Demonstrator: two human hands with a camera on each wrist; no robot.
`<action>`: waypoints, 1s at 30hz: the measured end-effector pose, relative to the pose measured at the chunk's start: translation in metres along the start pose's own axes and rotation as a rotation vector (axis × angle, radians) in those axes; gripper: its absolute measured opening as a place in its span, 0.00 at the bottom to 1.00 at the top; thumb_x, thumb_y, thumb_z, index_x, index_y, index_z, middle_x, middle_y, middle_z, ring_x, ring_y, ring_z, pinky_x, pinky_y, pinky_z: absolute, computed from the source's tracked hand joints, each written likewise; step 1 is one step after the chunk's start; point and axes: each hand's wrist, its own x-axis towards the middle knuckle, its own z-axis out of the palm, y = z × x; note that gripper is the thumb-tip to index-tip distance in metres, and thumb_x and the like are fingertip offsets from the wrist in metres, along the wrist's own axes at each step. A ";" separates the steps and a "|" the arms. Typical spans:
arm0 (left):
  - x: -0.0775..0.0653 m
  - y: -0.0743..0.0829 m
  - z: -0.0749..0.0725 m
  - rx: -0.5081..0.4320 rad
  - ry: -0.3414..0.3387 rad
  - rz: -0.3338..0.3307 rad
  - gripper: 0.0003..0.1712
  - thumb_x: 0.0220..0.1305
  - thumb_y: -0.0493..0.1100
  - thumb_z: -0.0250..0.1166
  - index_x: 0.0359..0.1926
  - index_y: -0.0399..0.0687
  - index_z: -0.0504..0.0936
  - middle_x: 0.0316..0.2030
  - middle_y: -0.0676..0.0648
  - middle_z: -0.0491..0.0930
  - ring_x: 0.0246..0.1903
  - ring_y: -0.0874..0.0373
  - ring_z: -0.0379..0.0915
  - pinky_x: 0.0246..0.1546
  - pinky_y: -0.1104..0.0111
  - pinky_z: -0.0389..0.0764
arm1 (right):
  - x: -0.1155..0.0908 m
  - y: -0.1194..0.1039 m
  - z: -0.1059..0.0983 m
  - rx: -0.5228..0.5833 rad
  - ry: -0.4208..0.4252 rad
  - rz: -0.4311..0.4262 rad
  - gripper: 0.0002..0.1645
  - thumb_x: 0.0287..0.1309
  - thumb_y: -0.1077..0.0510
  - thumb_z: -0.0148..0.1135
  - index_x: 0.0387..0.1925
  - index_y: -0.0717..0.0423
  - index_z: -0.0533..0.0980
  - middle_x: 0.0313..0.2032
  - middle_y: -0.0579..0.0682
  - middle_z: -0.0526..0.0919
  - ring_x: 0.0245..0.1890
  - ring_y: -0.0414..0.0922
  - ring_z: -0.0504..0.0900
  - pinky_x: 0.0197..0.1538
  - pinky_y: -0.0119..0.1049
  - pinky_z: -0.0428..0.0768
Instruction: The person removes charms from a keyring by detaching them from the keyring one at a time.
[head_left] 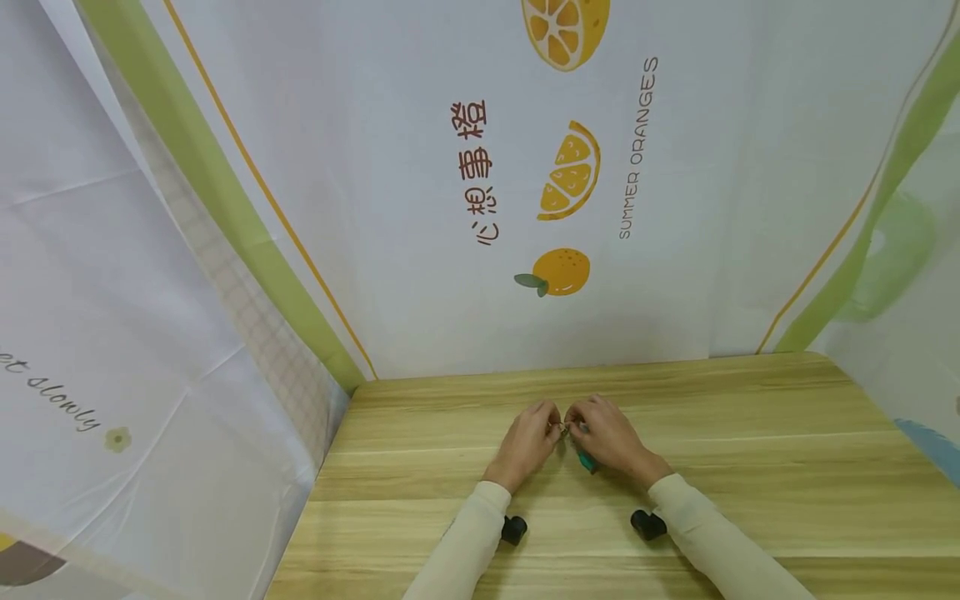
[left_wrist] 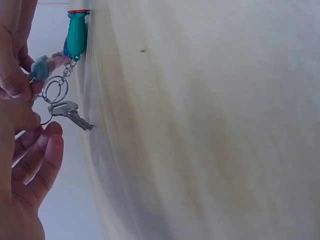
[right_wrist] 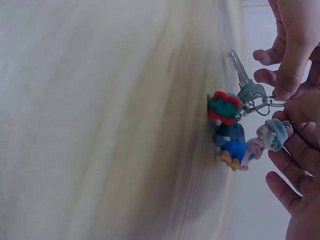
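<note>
Both hands meet over the wooden table, holding a bunch of linked metal rings. My left hand (head_left: 527,442) pinches a thin key ring (left_wrist: 49,120) between thumb and finger, its other fingers loosely bent. From the rings hangs a silver key (left_wrist: 72,114). My right hand (head_left: 609,435) pinches the rings from the other side. Below its fingers dangle a green charm with a red end (left_wrist: 77,35), a figurine in blue clothes (right_wrist: 230,143) and a pale figurine with a blue-grey hat (right_wrist: 272,135). Fingers partly hide where the rings join.
The wooden table (head_left: 420,483) extends on both sides of the hands. Behind it hangs a white curtain (head_left: 412,275) with orange prints; another printed curtain (head_left: 187,333) hangs at left. Black wrist cameras, left (head_left: 514,530) and right (head_left: 648,525), sit by the sleeves.
</note>
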 end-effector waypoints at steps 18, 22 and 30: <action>0.000 0.000 -0.002 -0.073 0.068 0.073 0.03 0.72 0.29 0.65 0.39 0.39 0.80 0.35 0.49 0.78 0.31 0.68 0.69 0.30 0.81 0.75 | 0.000 -0.010 -0.005 0.112 -0.035 0.112 0.03 0.71 0.59 0.67 0.38 0.51 0.85 0.38 0.46 0.85 0.42 0.45 0.81 0.51 0.50 0.80; 0.000 -0.002 -0.004 -0.069 0.080 0.107 0.03 0.72 0.29 0.65 0.39 0.39 0.81 0.35 0.47 0.79 0.30 0.68 0.69 0.30 0.82 0.74 | 0.000 -0.010 -0.007 0.139 -0.040 0.132 0.04 0.73 0.58 0.66 0.39 0.51 0.85 0.37 0.45 0.86 0.42 0.44 0.81 0.55 0.54 0.78; 0.001 -0.006 -0.006 -0.051 0.100 0.176 0.04 0.70 0.28 0.65 0.40 0.40 0.82 0.37 0.47 0.82 0.32 0.64 0.79 0.32 0.84 0.78 | 0.002 -0.009 -0.008 0.199 -0.056 0.156 0.06 0.74 0.58 0.64 0.41 0.52 0.85 0.36 0.44 0.85 0.38 0.40 0.79 0.44 0.43 0.77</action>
